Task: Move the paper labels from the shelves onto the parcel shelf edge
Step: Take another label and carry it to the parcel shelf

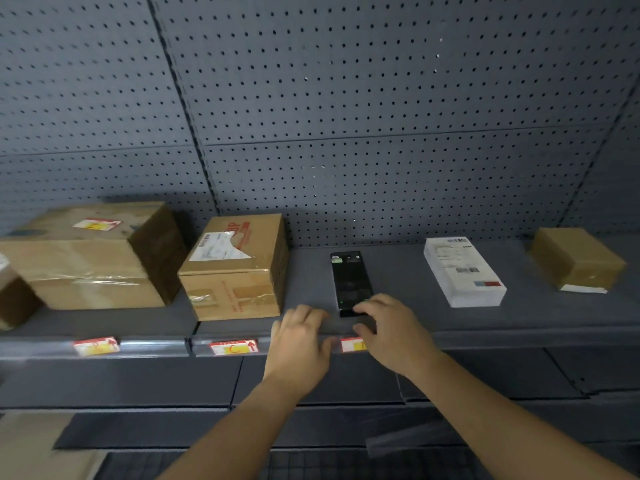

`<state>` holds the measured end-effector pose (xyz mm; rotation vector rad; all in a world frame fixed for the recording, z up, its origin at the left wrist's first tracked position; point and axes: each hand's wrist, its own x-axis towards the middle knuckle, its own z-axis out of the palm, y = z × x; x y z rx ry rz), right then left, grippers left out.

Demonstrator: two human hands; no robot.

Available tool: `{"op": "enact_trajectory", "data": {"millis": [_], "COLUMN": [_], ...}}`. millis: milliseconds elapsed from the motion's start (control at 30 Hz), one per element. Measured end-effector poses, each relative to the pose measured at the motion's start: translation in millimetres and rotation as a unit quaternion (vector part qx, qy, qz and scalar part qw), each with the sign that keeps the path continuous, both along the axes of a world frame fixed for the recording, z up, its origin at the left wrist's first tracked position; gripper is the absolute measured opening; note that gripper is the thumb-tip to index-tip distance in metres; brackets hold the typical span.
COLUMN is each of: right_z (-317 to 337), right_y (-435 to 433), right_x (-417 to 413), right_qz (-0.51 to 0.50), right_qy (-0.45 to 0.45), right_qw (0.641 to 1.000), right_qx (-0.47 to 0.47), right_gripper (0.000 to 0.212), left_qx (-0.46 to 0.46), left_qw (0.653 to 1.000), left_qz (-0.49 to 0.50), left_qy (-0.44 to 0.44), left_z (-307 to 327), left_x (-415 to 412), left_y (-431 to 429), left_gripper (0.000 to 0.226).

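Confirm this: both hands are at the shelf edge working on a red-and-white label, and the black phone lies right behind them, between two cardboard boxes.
Not quite. In the head view the black phone lies between a cardboard box and a white parcel. The rest holds: left hand and right hand are at the label.

On the shelf [415,271] stand four brown cardboard boxes [239,268], one black flat box [349,278] and one white box [462,270]. On the front edge of the shelf sit three red-and-white paper labels [233,347]. Two hands [301,337] are visible.
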<state>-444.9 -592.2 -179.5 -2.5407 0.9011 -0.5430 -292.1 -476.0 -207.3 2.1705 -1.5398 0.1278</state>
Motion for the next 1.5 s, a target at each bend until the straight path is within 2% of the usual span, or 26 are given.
{"op": "enact_trajectory", "data": {"millis": [267, 400, 567, 867, 1033, 1167, 1333, 1500], "right_z": [68.0, 93.3, 109.0, 130.1, 141.8, 142.5, 136.4, 121.3], "right_y": [29.1, 50.0, 92.7, 184.8, 252.2, 301.9, 352.9, 381.9], "right_x": [56.0, 81.4, 106.4, 167.9, 216.9, 265.6, 328.4, 380.3], "right_qz": [0.096, 0.167, 0.248, 0.371, 0.413, 0.431, 0.429, 0.417], "right_qy": [0.015, 0.015, 0.005, -0.05, -0.08, -0.087, -0.089, -0.072], "right_qw": [0.993, 0.98, 0.963, 0.923, 0.898, 0.89, 0.894, 0.903], "right_qx": [-0.07, -0.105, -0.103, -0.094, -0.125, -0.121, -0.094, -0.077], "right_gripper": [0.043, 0.039, 0.035, 0.044, 0.036, 0.041, 0.034, 0.04], "left_qx": [0.013, 0.007, 0.002, -0.005, -0.013, -0.013, -0.007, 0.001], "left_qw": [0.985, 0.97, 0.946, 0.89, 0.867, 0.859, 0.874, 0.89], "left_qz": [0.168, 0.238, 0.317, 0.449, 0.49, 0.504, 0.48, 0.452], "left_qy": [-0.043, -0.05, -0.064, -0.073, -0.088, -0.092, -0.082, -0.067], "left_z": [86.4, 114.2, 132.6, 153.9, 164.2, 165.0, 163.7, 155.1], "left_x": [24.9, 28.4, 29.9, 48.6, 80.2, 122.3, 187.6, 248.4], "left_y": [41.8, 78.5, 136.4, 244.3, 313.0, 363.0, 410.3, 437.4], "left_gripper": [0.041, 0.042, 0.038, 0.041, 0.042, 0.037, 0.034, 0.034]}}
